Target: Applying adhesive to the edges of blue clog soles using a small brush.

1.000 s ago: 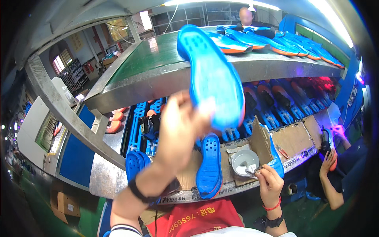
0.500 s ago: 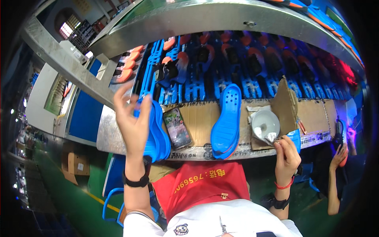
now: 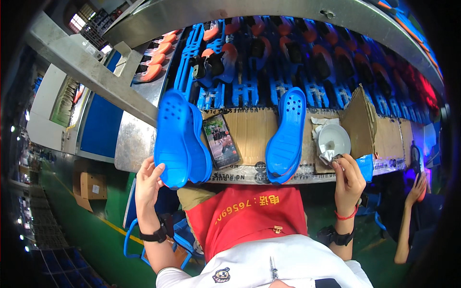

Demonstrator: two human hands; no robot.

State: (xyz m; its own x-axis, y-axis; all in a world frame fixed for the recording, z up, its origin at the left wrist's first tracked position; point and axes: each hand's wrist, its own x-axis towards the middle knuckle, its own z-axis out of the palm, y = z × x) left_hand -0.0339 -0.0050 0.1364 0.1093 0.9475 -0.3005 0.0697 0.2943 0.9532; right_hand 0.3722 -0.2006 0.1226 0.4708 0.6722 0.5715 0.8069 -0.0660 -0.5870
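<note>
My left hand is closed at the heel edge of a blue shoe sole, its fingertips touching the rim. This sole has round holes at the toe and overlaps another blue sole on its right. My right hand pinches a small greyish piece at the near rim of a white bowl; its exact kind I cannot make out. Between the hands, a separate blue sole lies toe away from me, with an orange-red line along its lower edge.
A phone lies on the cardboard-covered bench. An upright cardboard flap stands beside the bowl. Beyond are rows of blue racks with orange-tipped shoe parts, under a metal beam. At far right, another person's hand is at work.
My left hand has come down and nearer, from above the left soles to the heel of one. The right hand stays at the bowl's rim. The whole view has shifted slightly.
</note>
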